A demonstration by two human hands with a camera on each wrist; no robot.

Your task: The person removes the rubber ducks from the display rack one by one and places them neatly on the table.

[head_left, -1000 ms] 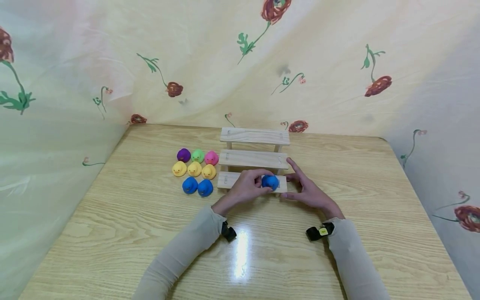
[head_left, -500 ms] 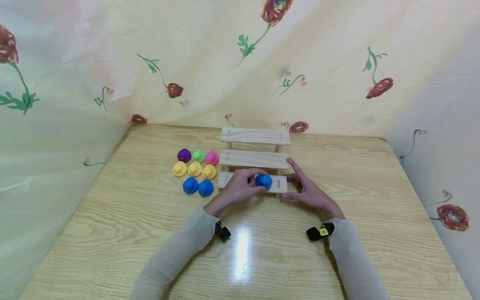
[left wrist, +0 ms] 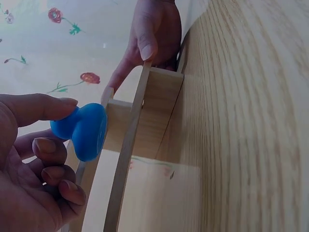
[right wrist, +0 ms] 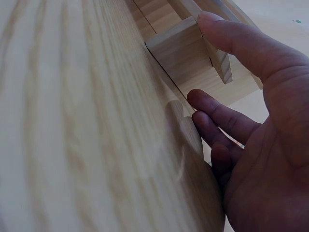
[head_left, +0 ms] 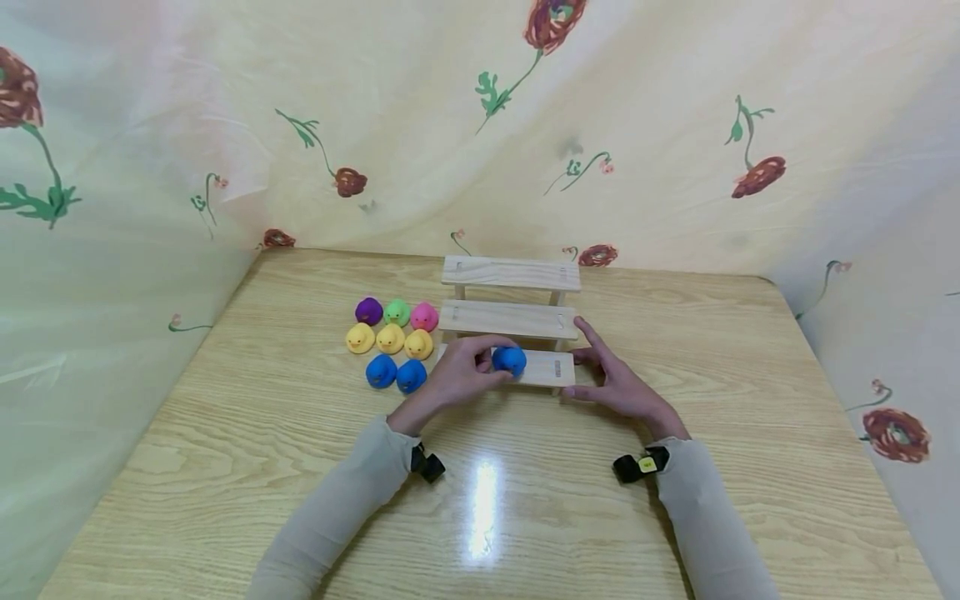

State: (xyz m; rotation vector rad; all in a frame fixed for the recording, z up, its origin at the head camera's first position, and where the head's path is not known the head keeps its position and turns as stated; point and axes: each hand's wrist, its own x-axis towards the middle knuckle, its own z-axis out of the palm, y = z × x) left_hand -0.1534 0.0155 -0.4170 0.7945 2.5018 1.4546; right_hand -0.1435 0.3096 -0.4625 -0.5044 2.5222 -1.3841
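Observation:
My left hand (head_left: 467,372) pinches a blue rubber duck (head_left: 511,361) between thumb and fingers. The duck is close over the lowest step (head_left: 542,372) of a three-tier wooden stand; in the left wrist view the duck (left wrist: 89,133) has its flat base facing the board. At the stand's right end is my right hand (head_left: 624,388), its thumb touching the front corner of the lowest step and its index finger stretched toward the middle step (head_left: 510,318). In the right wrist view the other fingers (right wrist: 227,121) lie loosely bent beside the stand's leg, low by the table.
Left of the stand, several rubber ducks stand in rows: purple (head_left: 368,312), green (head_left: 397,313) and pink (head_left: 424,317) at the back, three yellow ducks (head_left: 390,338) in the middle, two blue ducks (head_left: 382,371) in front. A flowered cloth (head_left: 420,125) hangs behind the wooden table (head_left: 570,517).
My left hand has moved left along the lowest step with the blue duck, uncovering the step's right part. My right hand has stayed at the stand's right end.

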